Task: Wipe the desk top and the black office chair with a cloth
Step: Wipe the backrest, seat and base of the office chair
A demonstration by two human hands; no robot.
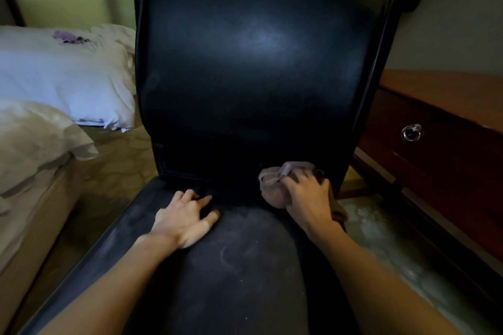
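Note:
The black office chair (258, 62) fills the middle of the head view, its tall backrest upright and its dusty seat (231, 258) stretching toward me. My right hand (310, 198) presses a crumpled pinkish-beige cloth (272, 185) into the back right corner of the seat, where seat and backrest meet. My left hand (185, 220) lies flat on the seat with fingers spread, holding nothing. The wooden desk (446, 95) stands to the right of the chair, only its near corner and top edge showing.
A bed (40, 171) with white pillows (68, 76) and rumpled sheets sits close on the left. The desk's dark drawer front carries a metal ring pull (411, 133). Patterned carpet (381, 239) shows between chair and desk.

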